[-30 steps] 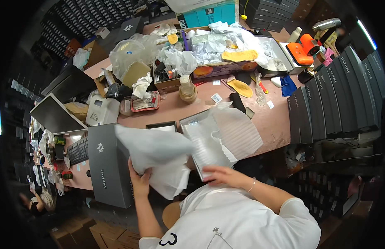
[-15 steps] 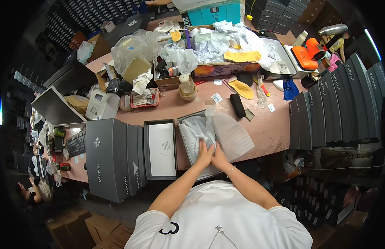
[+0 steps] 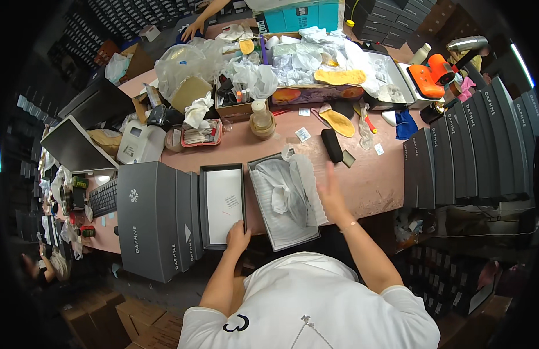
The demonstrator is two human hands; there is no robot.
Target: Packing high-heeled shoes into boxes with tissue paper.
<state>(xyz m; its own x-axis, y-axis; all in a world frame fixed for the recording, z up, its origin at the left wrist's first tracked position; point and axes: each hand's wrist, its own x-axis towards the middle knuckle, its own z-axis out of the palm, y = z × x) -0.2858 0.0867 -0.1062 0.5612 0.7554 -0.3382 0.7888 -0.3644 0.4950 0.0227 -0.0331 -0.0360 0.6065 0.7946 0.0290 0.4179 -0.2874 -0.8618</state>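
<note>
A dark grey box lid [image 3: 225,203] with a white inside lies upturned on the table. At its near right corner, my left hand [image 3: 238,237] grips the rim. Just right of the lid stands an open shoe box [image 3: 273,224], lined with white tissue paper [image 3: 280,198] over its contents. What lies under the paper is hidden. My right hand [image 3: 333,198] is at the box's right side, beside the raised ribbed paper flap, its fingers stretched out and somewhat blurred; it holds nothing that I can see.
Closed grey shoe boxes [image 3: 147,221] stand left of the lid, with more stacked at right [image 3: 455,151]. A black case [image 3: 332,145], yellow insole [image 3: 338,121] and glass bottle [image 3: 262,121] lie behind. A co-worker's hand [image 3: 194,28] shows at the far edge.
My hands have parted from the tissue in the box. The left has gone to the lid's rim, the right to the box's right side. The paper flap now stands up along the box's right side.
</note>
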